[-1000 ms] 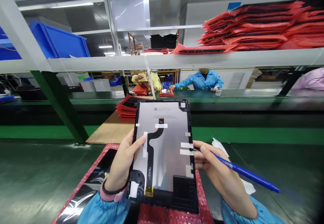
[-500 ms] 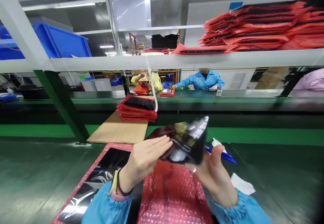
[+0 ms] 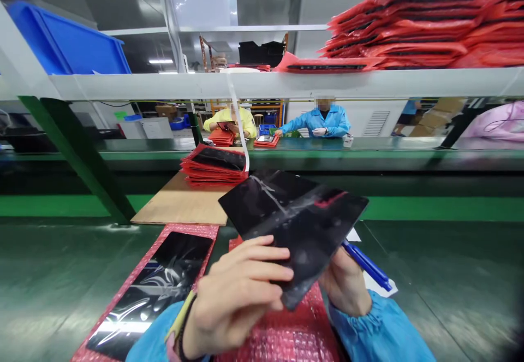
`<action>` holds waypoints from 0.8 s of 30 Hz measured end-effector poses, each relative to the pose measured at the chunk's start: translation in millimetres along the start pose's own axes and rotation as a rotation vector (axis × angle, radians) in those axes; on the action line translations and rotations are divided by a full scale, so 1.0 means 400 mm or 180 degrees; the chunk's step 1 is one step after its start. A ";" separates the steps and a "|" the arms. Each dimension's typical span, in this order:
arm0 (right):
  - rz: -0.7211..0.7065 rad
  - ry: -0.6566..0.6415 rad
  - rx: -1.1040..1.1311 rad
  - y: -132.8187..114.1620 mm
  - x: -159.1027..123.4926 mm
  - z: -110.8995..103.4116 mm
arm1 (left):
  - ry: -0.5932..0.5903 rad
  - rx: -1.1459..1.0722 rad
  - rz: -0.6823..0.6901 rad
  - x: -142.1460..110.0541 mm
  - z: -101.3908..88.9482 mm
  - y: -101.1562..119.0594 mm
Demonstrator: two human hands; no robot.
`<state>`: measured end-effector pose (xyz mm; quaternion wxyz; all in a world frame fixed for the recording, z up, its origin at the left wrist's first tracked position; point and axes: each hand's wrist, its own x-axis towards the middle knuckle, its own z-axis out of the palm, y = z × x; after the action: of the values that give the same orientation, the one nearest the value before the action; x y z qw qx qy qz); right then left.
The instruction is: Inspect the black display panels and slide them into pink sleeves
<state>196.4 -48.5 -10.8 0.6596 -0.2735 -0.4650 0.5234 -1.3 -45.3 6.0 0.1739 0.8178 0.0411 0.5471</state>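
Observation:
A tablet screen point(image 3: 305, 225), glossy black front up under a creased clear film, is held tilted above the bench. My left hand point(image 3: 239, 291) closes over its lower left edge, fingers flat on the front, thumb hidden. From below and behind, my right hand point(image 3: 346, 283) grips the right side, its fingers mostly covered by the screen. A blue pen point(image 3: 370, 266) is also tucked in my right hand, sticking out to the lower right. Red bubble wrap point(image 3: 292, 332) lies beneath. To the left, another film-covered black screen point(image 3: 164, 288) rests on its own red bubble wrap point(image 3: 123, 307).
Red-wrapped panels point(image 3: 215, 165) are stacked on a brown board point(image 3: 176, 203). White paper point(image 3: 380, 284) lies right of my right hand. A shelf beam point(image 3: 266, 84) crosses ahead, carrying red packets point(image 3: 409, 31) and a blue bin point(image 3: 69, 40). Co-workers point(image 3: 327, 122) sit across the line.
The screen has been turned from its silver back to its black front. My left hand has moved from the left edge onto the front; my right hand has shifted beneath, keeping the pen.

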 end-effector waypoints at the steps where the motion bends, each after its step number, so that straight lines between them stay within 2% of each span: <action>1: -0.0072 -0.0035 0.0141 -0.001 0.002 0.008 | 0.0207 -0.0117 -0.0077 -0.006 0.004 -0.007; 4: -0.0203 -0.0173 0.0343 0.007 0.004 0.029 | 0.0525 -0.0125 -0.0104 -0.016 0.036 -0.038; 8: 0.0324 0.0057 0.0378 0.026 0.009 0.044 | 0.0421 0.0148 -0.0010 -0.007 0.076 -0.068; 11: 0.0410 -0.0002 0.0317 0.027 0.016 0.050 | 0.0311 0.0155 -0.0038 -0.002 0.077 -0.068; 14: 0.0283 -0.0079 0.0216 0.025 0.015 0.054 | 0.0428 -0.0239 -0.0291 -0.007 0.073 -0.057; 16: 0.0245 -0.0033 0.0278 0.029 0.009 0.055 | 0.0758 -0.0632 -0.0651 -0.008 0.072 -0.051; 19: 0.0245 0.0118 0.0388 0.034 0.003 0.050 | 0.1501 -0.0951 -0.1132 0.003 0.064 -0.052; 22: 0.0188 0.0242 0.0418 0.028 0.001 0.035 | 0.2180 -0.0354 -0.1164 0.020 0.034 -0.065; 24: 0.0043 0.0373 0.0425 0.017 0.001 0.017 | 0.2267 0.0145 -0.1311 0.029 0.005 -0.075</action>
<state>187.5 -47.0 -13.6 0.6988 -0.2622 -0.3879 0.5408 8.8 -14.8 5.5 0.2365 0.5557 0.2736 0.7486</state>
